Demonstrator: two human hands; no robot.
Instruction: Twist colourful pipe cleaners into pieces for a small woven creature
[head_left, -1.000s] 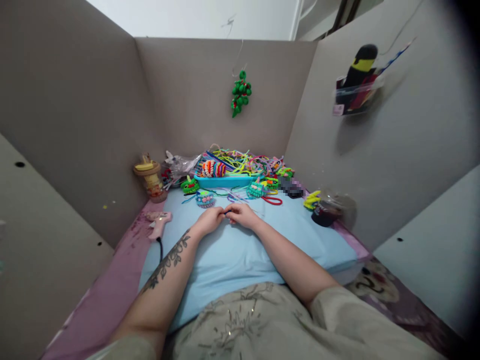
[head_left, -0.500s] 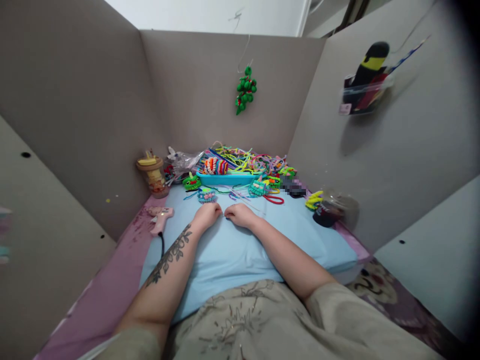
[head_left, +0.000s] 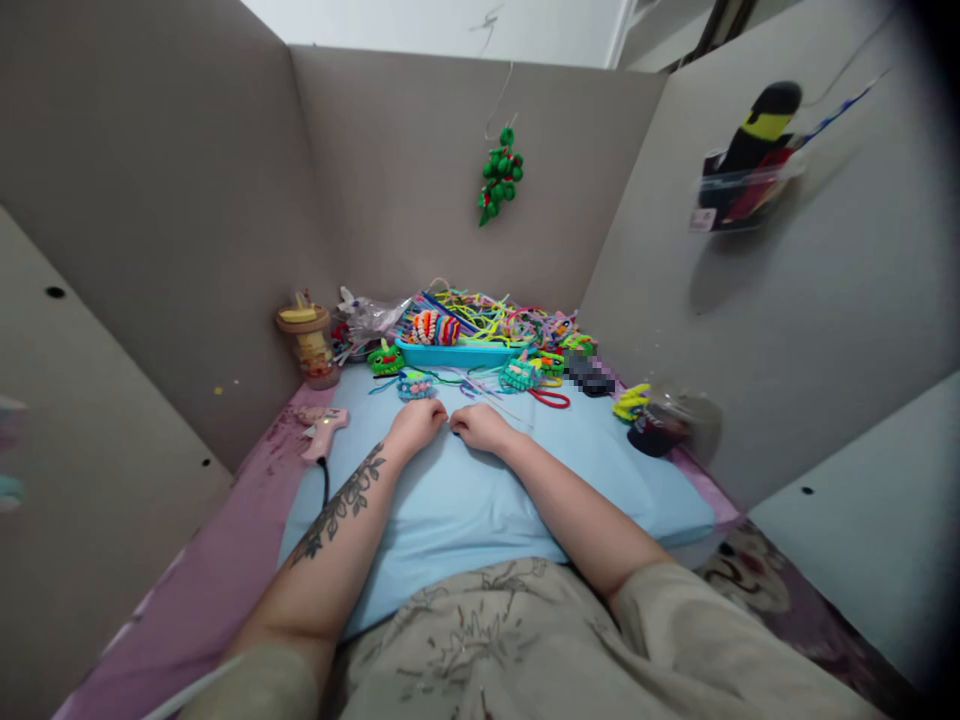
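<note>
Colourful strands (head_left: 484,318) in blue tray (head_left: 465,355)

We wear a loose, greyish-beige shirt (head_left: 577,665). A dark, starburst-like line print (head_left: 480,632) marks its front, with thin leafy outlines (head_left: 529,570) above it. Short, wide sleeves (head_left: 679,615) in matching cloth lie either side of the print; left of it, our left forearm (head_left: 364,545) carries a dark leafy-branch tattoo (head_left: 345,505).

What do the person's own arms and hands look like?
The left hand and right hand are bare, with no gloves, watch or bracelet visible. A dark leafy-branch tattoo runs along the left forearm; the right forearm shows none. The short sleeves are greyish beige.
</note>
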